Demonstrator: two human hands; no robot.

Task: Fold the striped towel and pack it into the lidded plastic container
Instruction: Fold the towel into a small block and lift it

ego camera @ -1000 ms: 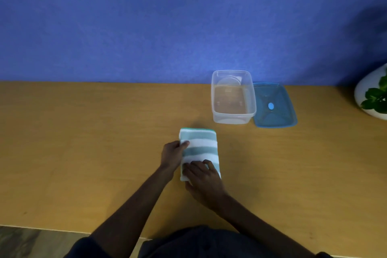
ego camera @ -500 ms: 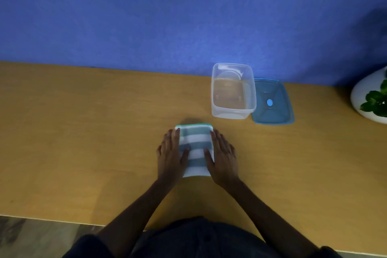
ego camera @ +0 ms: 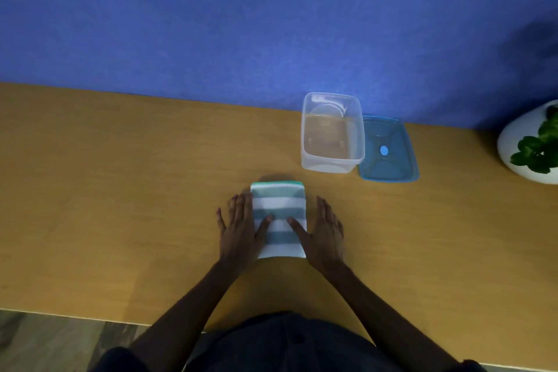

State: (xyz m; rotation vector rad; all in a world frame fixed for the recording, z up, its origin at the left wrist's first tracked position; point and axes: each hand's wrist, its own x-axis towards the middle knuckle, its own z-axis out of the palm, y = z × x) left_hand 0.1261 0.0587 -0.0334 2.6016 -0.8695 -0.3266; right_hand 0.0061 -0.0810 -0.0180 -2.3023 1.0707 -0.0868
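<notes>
The folded towel, striped white and grey-green, lies flat on the wooden table in front of the person, well short of the container. The left hand lies flat along the towel's left edge and the right hand along its right edge. Both hands are spread, fingers straight, gripping nothing; each thumb rests on top of the cloth near its middle, while the palms cover the towel's side edges, so those edges are hidden beneath them. How many layers the fold has cannot be told, though a brighter green hem shows along the far edge.

The clear plastic container stands upright and uncovered near the blue wall, up and to the right of the towel. Its walls are see-through, so the tabletop shows through; some faint moulded marks on the bottom are too blurred to read. The blue lid lies flat on the table just beside the container's right side, its left edge partly hidden behind the container wall. A pale round spot sits at the lid's centre; no writing can be made out on it.

At the right edge a white pot with green leaves is cut off by the frame. The person's dark clothing fills the bottom centre, and a strip of floor shows at lower left.
</notes>
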